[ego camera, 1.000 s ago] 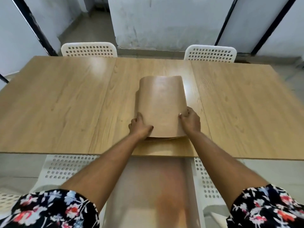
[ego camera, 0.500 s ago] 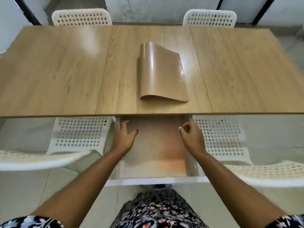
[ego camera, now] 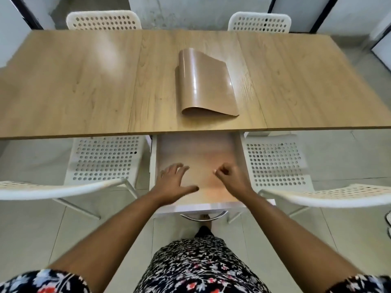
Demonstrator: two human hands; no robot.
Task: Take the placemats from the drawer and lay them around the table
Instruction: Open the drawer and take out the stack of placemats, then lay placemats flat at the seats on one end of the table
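Where the middle board of the table [ego camera: 69, 81] meets the light, a stack of tan placemats [ego camera: 206, 85] lies on the wood, its left side curled up off the surface and its right side flat. It sits near the front edge of the table, between the two seams in the top, and nothing touches it.

Just below that edge the drawer [ego camera: 153, 166] stands pulled out toward the person, white-walled, with a curved metal handle [ego camera: 203, 217] on its front. Its floor shows a pale tan, slightly orange surface; I cannot tell whether that is another mat or the bare bottom.

Both hands hang over the drawer's inside. The left hand [ego camera: 173, 180] is open, fingers spread and thumb out to the side, gripping nothing. The right hand [ego camera: 230, 176] has its fingers curled in loosely toward the palm; the blur keeps me from telling whether it pinches anything.

White chairs with holed seats flank the drawer, one on the left [ego camera: 103, 159] and one on the right [ego camera: 275, 161], and two more chair backs [ego camera: 103, 20] show beyond the far side of the table. The person wears a dark flowered dress [ego camera: 196, 265], and a foot shows on the pale tiled floor [ego camera: 31, 229] under the handle.
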